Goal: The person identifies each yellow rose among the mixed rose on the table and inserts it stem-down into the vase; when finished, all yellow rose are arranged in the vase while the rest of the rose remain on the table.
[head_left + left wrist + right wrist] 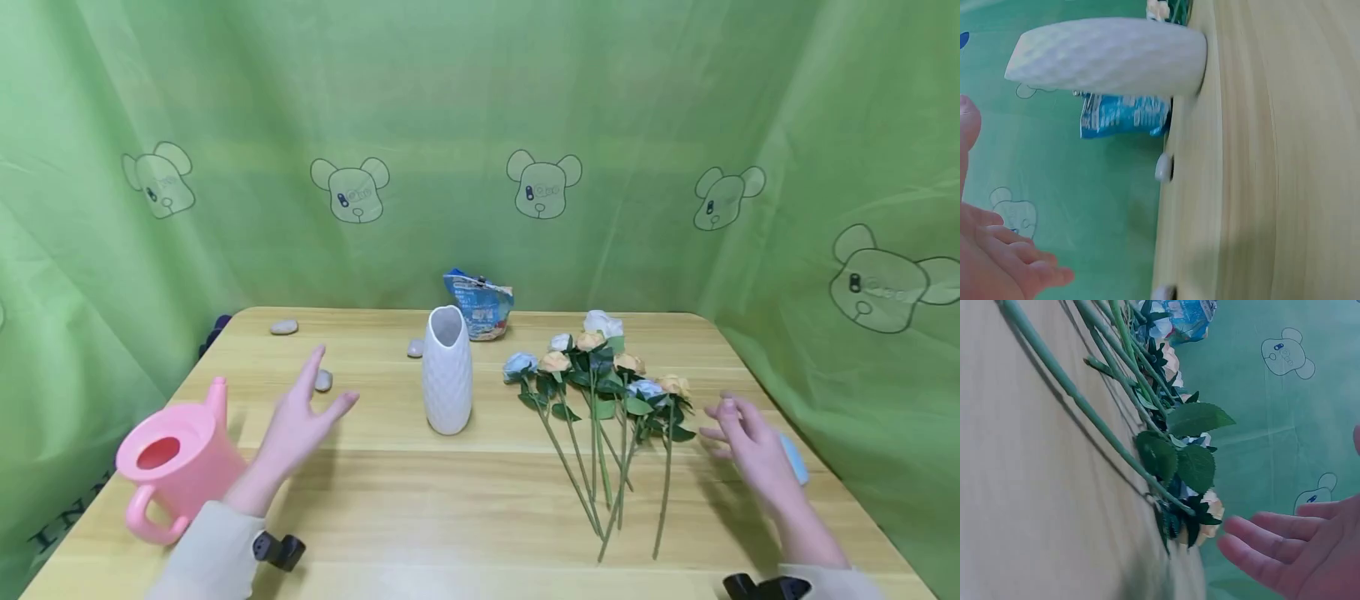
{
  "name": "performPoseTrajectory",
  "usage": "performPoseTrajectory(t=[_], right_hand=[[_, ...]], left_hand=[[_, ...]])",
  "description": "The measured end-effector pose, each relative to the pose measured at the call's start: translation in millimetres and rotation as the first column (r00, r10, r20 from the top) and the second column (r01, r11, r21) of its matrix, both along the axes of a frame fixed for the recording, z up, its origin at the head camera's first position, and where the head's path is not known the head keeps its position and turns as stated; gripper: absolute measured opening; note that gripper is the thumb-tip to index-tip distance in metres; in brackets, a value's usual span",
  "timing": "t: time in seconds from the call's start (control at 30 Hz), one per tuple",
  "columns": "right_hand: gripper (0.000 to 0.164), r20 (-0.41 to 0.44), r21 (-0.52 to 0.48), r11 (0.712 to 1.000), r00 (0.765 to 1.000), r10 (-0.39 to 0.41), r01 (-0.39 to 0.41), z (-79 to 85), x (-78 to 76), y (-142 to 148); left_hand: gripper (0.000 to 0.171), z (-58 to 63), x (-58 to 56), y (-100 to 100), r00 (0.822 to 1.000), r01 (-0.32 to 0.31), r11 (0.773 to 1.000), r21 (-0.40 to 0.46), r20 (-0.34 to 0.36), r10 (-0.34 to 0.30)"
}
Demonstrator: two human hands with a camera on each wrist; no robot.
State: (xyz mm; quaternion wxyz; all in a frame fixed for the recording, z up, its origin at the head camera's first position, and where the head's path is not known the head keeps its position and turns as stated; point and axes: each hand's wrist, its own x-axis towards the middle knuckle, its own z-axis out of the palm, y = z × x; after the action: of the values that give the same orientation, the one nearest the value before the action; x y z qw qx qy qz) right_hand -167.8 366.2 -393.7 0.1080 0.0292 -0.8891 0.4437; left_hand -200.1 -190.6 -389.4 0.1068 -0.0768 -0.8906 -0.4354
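Observation:
A white textured vase point(447, 375) with a slanted mouth stands upright mid-table. My left hand point(298, 423) hovers to its left, thumb and fingers spread, holding nothing. Beside that forearm is a pink watering can point(183, 454), its handle partly behind the sleeve. Several artificial roses point(592, 367), blue, white and peach, lie in a loose bunch on the right, stems toward me. My right hand point(753, 446) is just right of the blooms, fingers loosely extended with nothing in them. In the right wrist view, its fingertips are near a peach rose point(1209, 515).
Behind the vase stands a crumpled blue plastic bag point(482, 307). Grey stones lie on the table, including one at the back left point(284, 327) and another beside the vase point(416, 348). A light blue object point(793, 460) is partly hidden behind the right hand. Green curtain point(450, 100) surrounds the wooden table.

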Motion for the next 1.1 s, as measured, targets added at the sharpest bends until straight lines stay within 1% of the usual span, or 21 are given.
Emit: performPoseTrajectory(t=[0.1, 0.17, 0.23, 0.33, 0.47, 0.57, 0.67, 0.73, 0.83, 0.9, 1.03, 1.1], right_hand=[[0.069, 0.101, -0.140, 0.990, 0.995, 0.025, -0.010, -5.0, 0.3, 1], [0.076, 0.173, -0.211, 0.977, 0.984, 0.044, -0.007, -10.0, 0.1, 2], [0.083, 0.247, -0.275, 0.961, 0.967, 0.063, 0.008, -15.3, -0.3, 1], [0.090, 0.348, -0.321, 0.946, 0.934, 0.083, 0.036, -23.5, -1.8, -1], [0.095, 0.436, -0.378, 0.921, 0.896, 0.087, 0.094, -28.9, -2.4, -5], [0.091, 0.467, -0.407, 0.904, 0.880, 0.084, 0.130, -30.4, -1.7, -8], [0.086, 0.492, -0.422, 0.891, 0.868, 0.071, 0.166, -32.8, -2.7, -10], [0.083, 0.502, -0.426, 0.886, 0.862, 0.061, 0.185, -34.7, -4.5, -12], [0.078, 0.512, -0.426, 0.878, 0.858, 0.035, 0.218, -37.6, -8.8, -15], [0.076, 0.509, -0.420, 0.877, 0.861, 0.016, 0.232, -39.0, -11.4, -16], [0.069, 0.510, -0.392, 0.879, 0.859, -0.037, 0.271, -40.7, -15.3, -20], [0.065, 0.515, -0.380, 0.879, 0.855, -0.057, 0.287, -41.1, -17.1, -21]], left_hand=[[0.079, -3.0, -5.7, 10, 0.999, 0.040, 0.990, 0.135, 0.000, -0.040], [0.076, -4.3, -10.0, 18, 0.997, 0.077, 0.973, 0.219, -0.008, -0.077], [0.075, -5.9, -14.6, 26, 0.995, 0.101, 0.952, 0.288, -0.009, -0.103], [0.072, -8.2, -21.6, 40, 0.990, 0.127, 0.912, 0.390, -0.001, -0.138], [0.066, -12.7, -30.2, 57, 0.985, 0.138, 0.839, 0.526, 0.011, -0.169], [0.066, -16.2, -34.7, 67, 0.982, 0.151, 0.811, 0.566, 0.010, -0.189], [0.071, -19.6, -38.5, 76, 0.976, 0.180, 0.813, 0.554, 0.001, -0.216], [0.075, -22.0, -41.0, 82, 0.972, 0.201, 0.810, 0.551, -0.008, -0.236], [0.077, -25.5, -44.2, 87, 0.967, 0.226, 0.798, 0.559, -0.031, -0.252], [0.077, -27.7, -45.9, 89, 0.967, 0.233, 0.789, 0.568, -0.046, -0.252], [0.074, -32.7, -48.7, 92, 0.969, 0.234, 0.792, 0.565, -0.065, -0.239], [0.074, -34.6, -50.1, 94, 0.970, 0.234, 0.797, 0.557, -0.074, -0.233]])
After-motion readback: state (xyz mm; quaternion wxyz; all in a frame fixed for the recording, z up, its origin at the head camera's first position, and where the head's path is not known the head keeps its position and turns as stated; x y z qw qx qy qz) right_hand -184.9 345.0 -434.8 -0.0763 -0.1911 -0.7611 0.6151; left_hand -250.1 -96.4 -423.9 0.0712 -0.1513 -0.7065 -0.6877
